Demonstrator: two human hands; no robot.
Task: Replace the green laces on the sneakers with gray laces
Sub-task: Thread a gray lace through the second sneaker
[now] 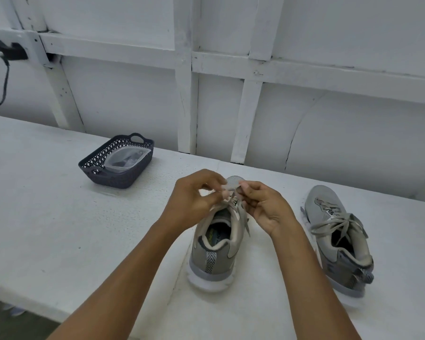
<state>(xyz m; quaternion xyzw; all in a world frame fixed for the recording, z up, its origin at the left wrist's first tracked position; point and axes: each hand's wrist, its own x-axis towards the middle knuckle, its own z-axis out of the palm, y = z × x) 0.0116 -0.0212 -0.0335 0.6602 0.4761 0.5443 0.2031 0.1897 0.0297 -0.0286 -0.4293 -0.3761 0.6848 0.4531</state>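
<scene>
A grey sneaker (215, 251) stands on the white table in front of me, heel toward me and toe pointing away. My left hand (194, 196) and my right hand (265, 207) meet over its lace area, each pinching part of a pale lace (243, 214) near the tongue. The lacing under my fingers is hidden. A second grey sneaker (339, 239) stands to the right, its greyish lace (334, 223) tied in a loose bow.
A dark woven plastic basket (118, 179) at the back left holds a clear zip bag (127, 159). The white table (59, 217) runs along a white panelled wall. A black plug and cable (6, 55) hang on the wall at the far left.
</scene>
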